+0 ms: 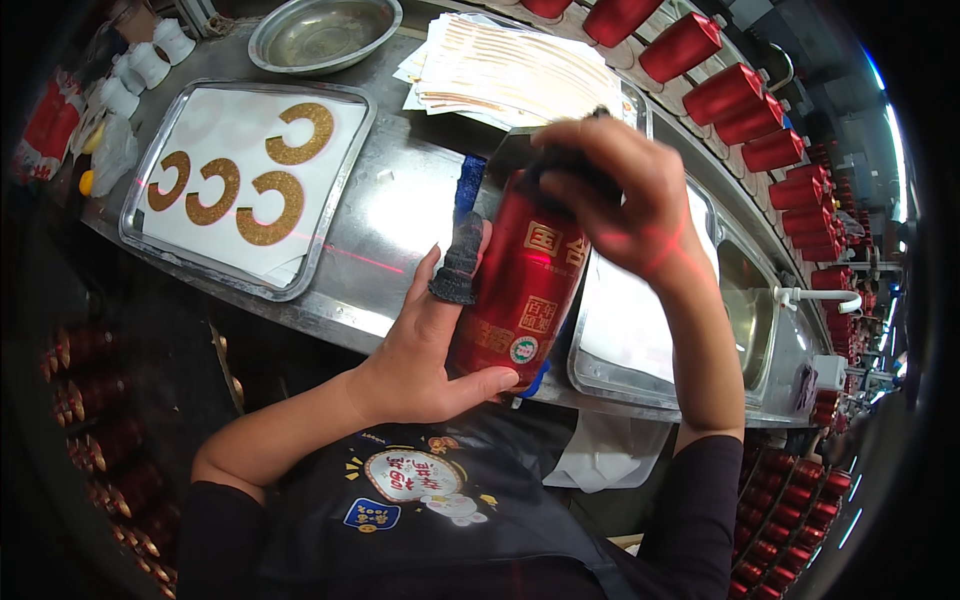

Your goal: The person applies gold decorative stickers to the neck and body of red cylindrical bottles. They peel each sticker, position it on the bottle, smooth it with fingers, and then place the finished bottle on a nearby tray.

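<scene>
- Two hands clamp one red bottle [520, 290]: left hand [425, 350] round its base, right hand [620, 195] over its neck.
- Four gold C-shaped stickers [240, 180] lie unused on the tray [330, 215].

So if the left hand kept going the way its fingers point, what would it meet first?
Probably the blue pad on the steel table just beyond the left hand, then the stack of striped sheets; depth is unclear.

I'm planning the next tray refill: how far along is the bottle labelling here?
Done, apparently: rows of red bottles stand along the line behind the bench. In hand: the left hand grips one red bottle by its body and base while the right hand covers its neck. Left: four gold C-shaped stickers lie in the metal tray, plus a stack of sticker sheets.
</scene>
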### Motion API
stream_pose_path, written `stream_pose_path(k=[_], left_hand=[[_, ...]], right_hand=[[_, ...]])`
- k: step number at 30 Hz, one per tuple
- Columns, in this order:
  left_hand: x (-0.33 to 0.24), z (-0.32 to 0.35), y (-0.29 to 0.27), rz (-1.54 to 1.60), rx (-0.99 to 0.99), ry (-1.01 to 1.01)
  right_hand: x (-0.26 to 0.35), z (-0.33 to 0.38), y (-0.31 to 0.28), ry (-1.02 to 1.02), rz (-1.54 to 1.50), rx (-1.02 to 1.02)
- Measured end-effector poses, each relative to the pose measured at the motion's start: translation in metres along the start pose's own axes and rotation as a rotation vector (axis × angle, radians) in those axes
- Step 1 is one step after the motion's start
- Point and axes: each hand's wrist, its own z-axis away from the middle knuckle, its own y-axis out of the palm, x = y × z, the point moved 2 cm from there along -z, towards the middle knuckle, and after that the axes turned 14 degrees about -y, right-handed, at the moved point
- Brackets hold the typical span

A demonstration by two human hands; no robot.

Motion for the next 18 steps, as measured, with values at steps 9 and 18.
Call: stream_pose_path(k=[9, 18], left_hand=[[-0.004, -0.016, -0.008, 0.237, -0.066, -0.164], [-0.003, -0.065, 0.003, 0.698, -0.202, -0.303]], right_hand=[[0.062, 0.077, 0.025, 0.182, 0.013, -0.263], [0.025, 0.07, 0.016, 0.224, 0.008, -0.54]])
